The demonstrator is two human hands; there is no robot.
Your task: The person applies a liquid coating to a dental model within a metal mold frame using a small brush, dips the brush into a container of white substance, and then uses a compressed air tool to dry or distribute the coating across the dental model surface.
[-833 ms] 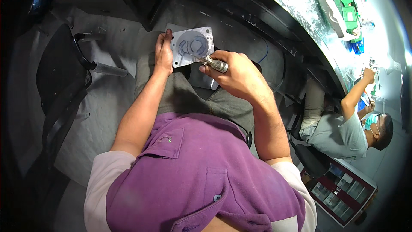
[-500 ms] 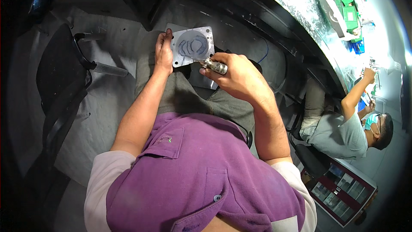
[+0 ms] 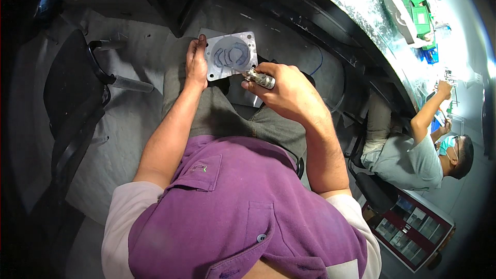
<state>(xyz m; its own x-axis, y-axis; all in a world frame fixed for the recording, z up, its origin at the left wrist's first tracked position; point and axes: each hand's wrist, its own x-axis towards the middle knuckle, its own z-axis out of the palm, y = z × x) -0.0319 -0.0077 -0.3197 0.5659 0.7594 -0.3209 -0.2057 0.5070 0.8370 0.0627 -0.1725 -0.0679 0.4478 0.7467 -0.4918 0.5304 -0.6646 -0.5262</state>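
My left hand (image 3: 197,65) grips the left edge of a flat, square metal plate (image 3: 232,56), its thumb over the near face. The plate has corner holes and a darker round area with curved, bluish ring-like shapes; it is tilted above my lap. My right hand (image 3: 290,90) is closed round a short cylindrical metal hand tool (image 3: 262,79). The tool's thin tip points left toward the plate's lower right part; whether it touches the surface I cannot tell.
A dark-framed workbench (image 3: 356,0) curves across the front and right, bearing green bins (image 3: 421,18). A black chair (image 3: 72,82) stands at left. At right a co-worker (image 3: 413,160) sits at the bench. A blue cable (image 3: 320,62) hangs beneath it.
The tool in my right hand and the plate have shifted only very slightly. Both hands keep their hold.
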